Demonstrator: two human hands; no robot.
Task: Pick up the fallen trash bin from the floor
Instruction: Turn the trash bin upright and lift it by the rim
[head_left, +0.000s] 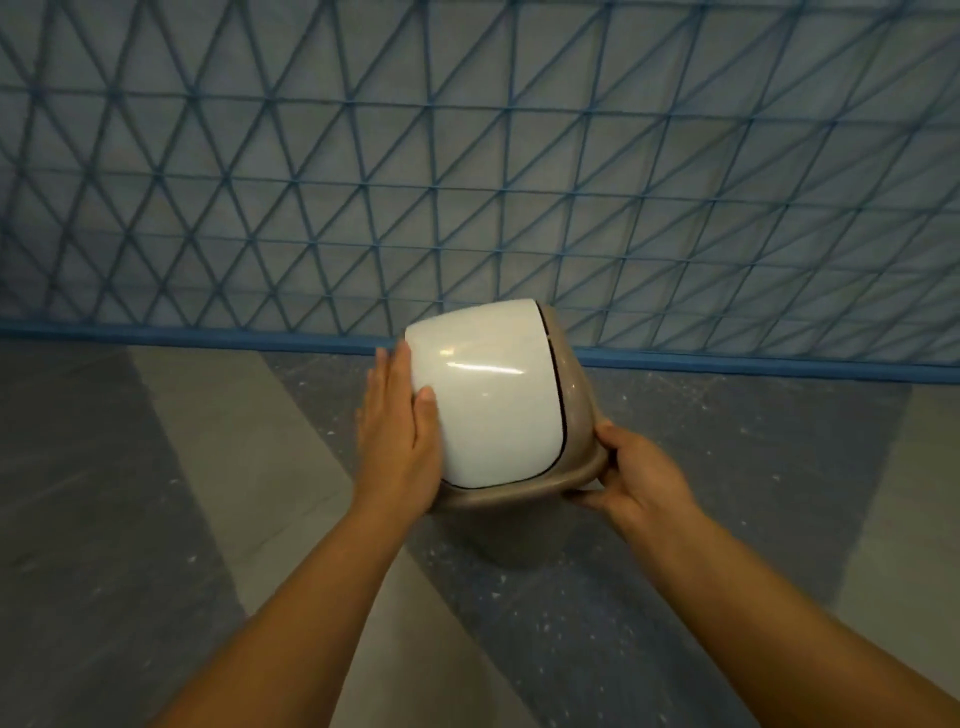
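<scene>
The left hand (397, 431) lies flat against the left side of the trash bin (574, 410), fingers extended and close together, thumb resting on the white swing lid (488, 395). The bin is held between both hands above the grey floor (156, 467), lid facing the camera; its lower body is largely hidden, possibly clear of the floor. The right hand (636, 480) curls its fingers around the beige rim at the lower right corner. Behind stands a blue lattice wall (675, 182).
</scene>
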